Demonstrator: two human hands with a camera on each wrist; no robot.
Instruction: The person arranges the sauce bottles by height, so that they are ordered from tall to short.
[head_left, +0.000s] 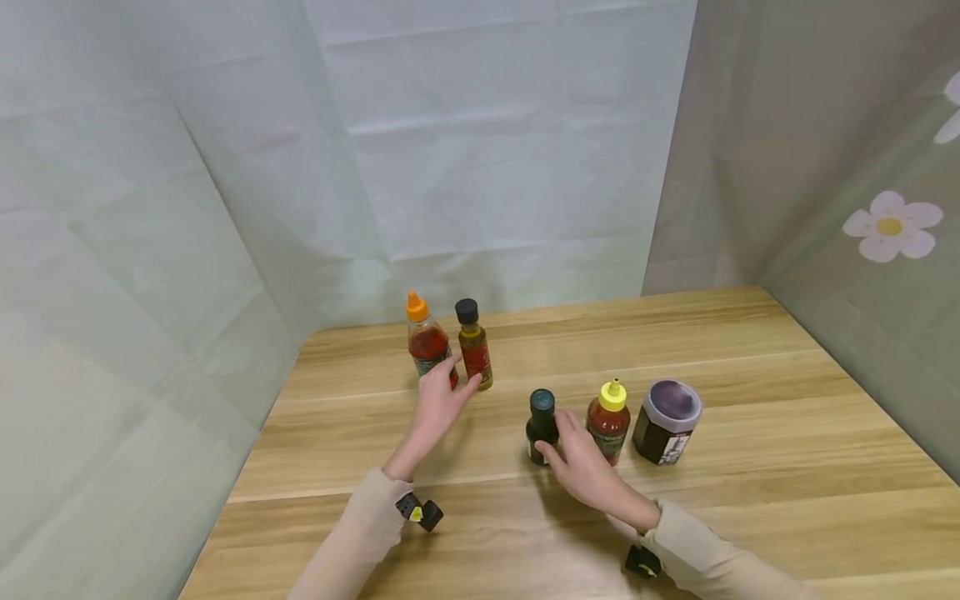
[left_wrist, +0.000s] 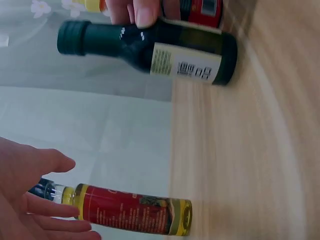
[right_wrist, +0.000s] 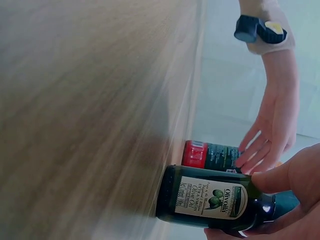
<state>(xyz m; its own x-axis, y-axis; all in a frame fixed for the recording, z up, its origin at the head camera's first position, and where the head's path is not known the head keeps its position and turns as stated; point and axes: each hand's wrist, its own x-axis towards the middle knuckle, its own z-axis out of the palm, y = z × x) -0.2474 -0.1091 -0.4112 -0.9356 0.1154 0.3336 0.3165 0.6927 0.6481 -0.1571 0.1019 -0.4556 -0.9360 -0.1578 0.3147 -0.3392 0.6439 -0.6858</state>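
Observation:
My right hand (head_left: pixel 587 467) grips a dark green olive oil bottle (head_left: pixel 542 427), which stands upright on the wooden table. Its label faces the camera in the right wrist view, where thumb and fingers lie on either side of the bottle (right_wrist: pixel 210 197). Farther left, my left hand (head_left: pixel 435 404) is spread in front of a red sauce bottle with an orange tip (head_left: pixel 429 342) and a black-capped bottle with a red label (head_left: pixel 475 350). In the left wrist view its thumb and fingers stand apart near that red-labelled bottle (left_wrist: pixel 130 209); whether they touch either bottle I cannot tell.
Just right of my right hand stands a red sauce bottle with a yellow cap (head_left: pixel 609 421). Beside it is a dark jar with a pale lid (head_left: pixel 667 421). Light cloth (head_left: pixel 510 150) hangs behind the wooden table (head_left: pixel 765 492) and at its sides.

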